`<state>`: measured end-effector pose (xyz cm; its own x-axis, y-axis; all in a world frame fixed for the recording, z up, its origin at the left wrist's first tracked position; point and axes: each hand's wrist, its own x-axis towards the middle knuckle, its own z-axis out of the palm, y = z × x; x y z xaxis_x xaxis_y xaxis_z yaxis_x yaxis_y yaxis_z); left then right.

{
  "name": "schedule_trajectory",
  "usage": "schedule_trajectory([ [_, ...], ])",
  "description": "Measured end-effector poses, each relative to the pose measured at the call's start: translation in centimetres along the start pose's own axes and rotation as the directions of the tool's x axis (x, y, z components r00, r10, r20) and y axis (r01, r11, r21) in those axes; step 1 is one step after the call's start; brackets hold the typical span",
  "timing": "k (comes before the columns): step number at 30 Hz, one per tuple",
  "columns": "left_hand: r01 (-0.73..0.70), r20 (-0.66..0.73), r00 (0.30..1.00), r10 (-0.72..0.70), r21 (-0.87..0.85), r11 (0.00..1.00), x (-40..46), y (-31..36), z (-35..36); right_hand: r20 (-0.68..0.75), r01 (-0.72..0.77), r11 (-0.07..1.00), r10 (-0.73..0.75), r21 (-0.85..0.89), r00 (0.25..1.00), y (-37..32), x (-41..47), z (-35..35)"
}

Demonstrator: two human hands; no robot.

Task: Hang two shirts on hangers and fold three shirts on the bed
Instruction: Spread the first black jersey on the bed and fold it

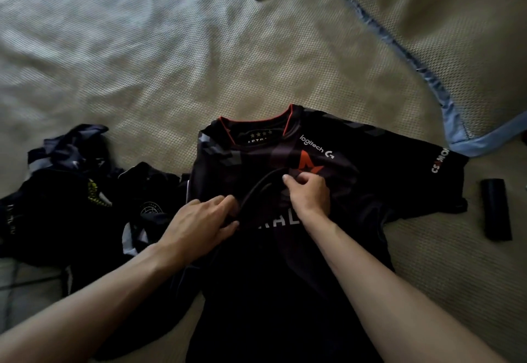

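The jersey (336, 191) lies face-up at 6 o'clock on the bed (171, 63). Right hand (306, 191) pinches its chest beside a thin black hanger (258, 188); left hand (199, 223) rests flat. The fabric looks light, limp and slick, so hold it at the shoulders.

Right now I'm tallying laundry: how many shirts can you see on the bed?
1 black jersey spread flat under both hands; left of it lies a dark heap, seemingly several shirts, number unclear.

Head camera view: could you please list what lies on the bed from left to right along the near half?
Pile of dark shirts → left hand → hanger → right hand → sleeve with white lettering → black cylinder.
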<state>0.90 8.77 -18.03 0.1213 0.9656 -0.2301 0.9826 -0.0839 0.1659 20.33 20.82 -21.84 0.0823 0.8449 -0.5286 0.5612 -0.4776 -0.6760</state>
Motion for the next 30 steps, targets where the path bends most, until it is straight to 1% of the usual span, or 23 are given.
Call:
schedule_trajectory([
  [2,0.149,0.014,0.989,-0.148,-0.034,0.988,0.8,0.5,0.2,-0.036,0.013,0.999,-0.015,-0.051,0.999,-0.2,-0.1,-0.3],
  [3,0.193,0.025,0.981,-0.192,-0.036,0.981,1.4,0.8,0.3,-0.029,0.037,0.997,-0.038,-0.063,0.999,-0.1,-0.1,-0.5],
  [4,0.196,0.014,0.981,-0.196,-0.012,0.981,1.9,1.0,0.6,-0.008,0.07,0.996,-0.071,-0.051,0.997,-0.1,-0.1,-0.7],
  [6,0.174,-0.085,0.982,-0.171,0.029,0.984,2.2,1.3,1.1,0.043,0.127,0.992,-0.128,0.026,0.991,-0.2,-0.2,-0.9],
  [8,0.15,-0.199,0.97,-0.141,0.033,0.988,2.1,1.4,1.1,0.077,0.117,0.987,-0.126,0.107,0.989,-0.5,0.2,-0.8],
  [9,0.128,-0.223,0.968,-0.117,0.035,0.991,1.9,1.3,1.2,0.091,0.092,0.985,-0.106,0.143,0.99,-0.8,0.6,-0.7],
  [11,0.068,-0.187,0.981,-0.061,0.029,0.997,1.4,1.2,1.5,0.109,0.067,0.978,-0.09,0.2,0.99,-1.4,1.1,-0.4],
  [13,0.039,-0.137,0.99,-0.035,0.025,0.999,0.8,1.3,1.9,0.115,0.087,0.975,-0.112,0.203,0.987,-2.1,1.2,-0.4],
  [15,0.072,-0.149,0.986,-0.07,0.008,0.997,0.6,1.6,2.1,0.115,0.121,0.975,-0.144,0.185,0.983,-2.4,1.0,-0.6],
  [17,0.149,-0.159,0.975,-0.153,-0.036,0.988,0.6,1.9,2.0,0.098,0.158,0.977,-0.173,0.146,0.98,-2.4,0.9,-0.6],
  [19,0.173,-0.151,0.971,-0.183,-0.075,0.982,0.8,2.2,1.9,0.115,0.157,0.978,-0.174,0.137,0.978,-2.2,0.7,-0.6],
  [22,0.102,-0.18,0.977,-0.118,-0.096,0.99,0.7,2.7,1.9,0.165,0.096,0.976,-0.129,0.194,0.978,-1.8,0.3,-0.8],
  [24,0.039,-0.205,0.977,-0.057,-0.088,0.995,0.3,2.9,1.6,0.174,0.064,0.985,-0.092,0.159,0.981,-1.3,0.4,-1.0],
  [26,-0.055,-0.221,0.975,0.038,-0.073,0.996,-0.4,3.2,1.0,0.165,0.045,0.992,-0.064,0.117,0.984,-0.8,0.4,-1.1],
  [28,-0.164,-0.205,0.968,0.145,-0.078,0.983,-1.3,3.8,0.4,0.102,0.056,0.998,-0.058,0.026,0.993,-0.3,0.7,-1.2],
  [30,-0.235,-0.121,0.967,0.223,-0.101,0.967,-2.1,4.7,-0.1,0.066,0.09,0.989,-0.083,-0.117,0.994,0.1,0.6,-1.3],
])
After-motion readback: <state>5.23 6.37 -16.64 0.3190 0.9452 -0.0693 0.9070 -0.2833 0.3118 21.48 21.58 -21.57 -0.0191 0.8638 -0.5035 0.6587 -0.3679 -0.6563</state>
